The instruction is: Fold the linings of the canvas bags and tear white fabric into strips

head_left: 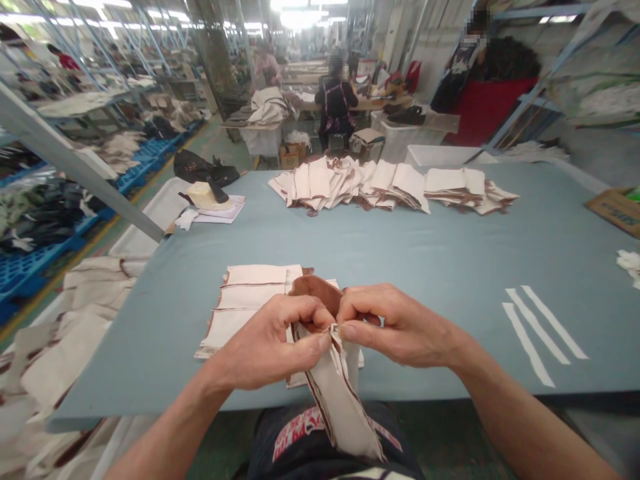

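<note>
A cream fabric piece with brown edging [340, 393] hangs from both my hands over the near edge of the blue-grey table [450, 267]. My left hand [270, 340] pinches its top edge between thumb and fingers. My right hand [395, 323] pinches the same edge right beside it, thumbs nearly touching. Just behind my hands lies a flat stack of similar cream pieces [250, 300] on the table.
A long row of stacked cream pieces [390, 183] lies at the table's far side. Three white strips [543, 333] lie at right, a cardboard box [617, 210] at the far right edge. Papers and a cream cap [207, 197] sit far left. People work at tables beyond.
</note>
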